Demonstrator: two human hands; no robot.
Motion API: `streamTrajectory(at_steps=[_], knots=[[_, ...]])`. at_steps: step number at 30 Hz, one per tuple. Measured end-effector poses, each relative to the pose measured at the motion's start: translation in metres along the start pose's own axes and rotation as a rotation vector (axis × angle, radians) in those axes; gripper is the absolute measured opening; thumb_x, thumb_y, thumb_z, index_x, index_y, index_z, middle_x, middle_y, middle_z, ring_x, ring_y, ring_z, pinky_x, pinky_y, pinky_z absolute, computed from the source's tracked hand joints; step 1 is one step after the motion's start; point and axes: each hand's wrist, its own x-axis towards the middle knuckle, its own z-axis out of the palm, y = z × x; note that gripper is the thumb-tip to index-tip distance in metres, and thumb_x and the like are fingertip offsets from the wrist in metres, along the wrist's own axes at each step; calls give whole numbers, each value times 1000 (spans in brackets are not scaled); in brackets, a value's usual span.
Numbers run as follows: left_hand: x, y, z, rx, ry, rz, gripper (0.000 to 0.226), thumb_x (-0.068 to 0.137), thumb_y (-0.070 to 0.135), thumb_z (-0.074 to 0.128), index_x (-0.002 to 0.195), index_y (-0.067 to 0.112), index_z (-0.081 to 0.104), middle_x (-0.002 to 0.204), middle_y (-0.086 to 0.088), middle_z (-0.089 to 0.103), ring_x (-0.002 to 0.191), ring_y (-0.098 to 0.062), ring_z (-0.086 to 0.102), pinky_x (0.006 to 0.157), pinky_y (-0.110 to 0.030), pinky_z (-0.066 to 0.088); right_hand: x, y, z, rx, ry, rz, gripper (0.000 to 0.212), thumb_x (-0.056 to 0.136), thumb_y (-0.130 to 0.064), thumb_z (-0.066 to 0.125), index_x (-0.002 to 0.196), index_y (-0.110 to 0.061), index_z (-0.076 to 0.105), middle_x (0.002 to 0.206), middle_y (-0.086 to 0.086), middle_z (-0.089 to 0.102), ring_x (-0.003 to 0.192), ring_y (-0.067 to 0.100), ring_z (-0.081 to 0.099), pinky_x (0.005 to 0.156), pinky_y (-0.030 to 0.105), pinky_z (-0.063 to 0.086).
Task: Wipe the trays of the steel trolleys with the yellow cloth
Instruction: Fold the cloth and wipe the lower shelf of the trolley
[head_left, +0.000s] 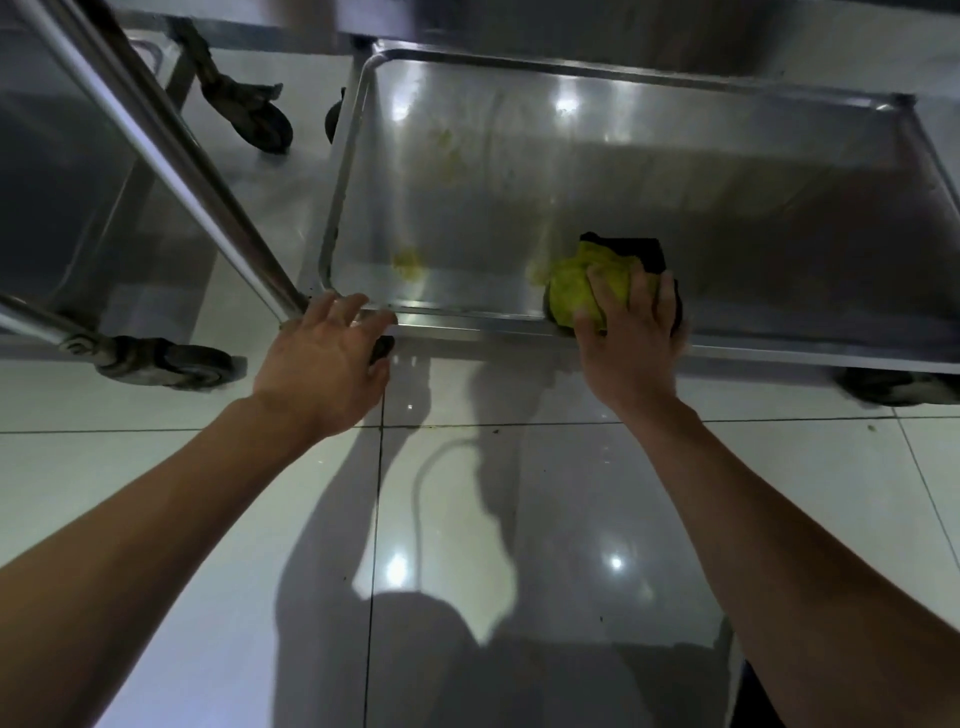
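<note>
Down low, right hand (631, 332) pressing bunched yellow cloth (576, 291) onto steel tray (519, 171) by its near rim, grip curled over cloth. Left hand (324, 364) released, fingers spread, touching tray's near-left corner. Yellow smears (408, 262) left of cloth.

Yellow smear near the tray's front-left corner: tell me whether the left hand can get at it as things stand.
Probably yes. The left hand rests open at the tray rim, and the yellow smear lies just beyond its fingers with nothing between.
</note>
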Motion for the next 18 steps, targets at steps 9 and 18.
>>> streamTrajectory(at_steps=[9,18], knots=[[0,-5,21,69,-2,-74,63,96,45,50,153,27,32,151,-11,33,141,-33,30,103,-55,35,-6,-15,13,-73,39,-27,48,104,-40,31,152,-37,28,163,7,21,149,34,14,110,68,20],[-5,-8,26,21,29,-59,69,94,46,51,155,28,26,152,-10,27,146,-33,26,105,-54,40,-9,-112,40,-13,-90,-243,53,103,-40,22,156,-39,18,167,2,10,154,27,4,115,67,12]])
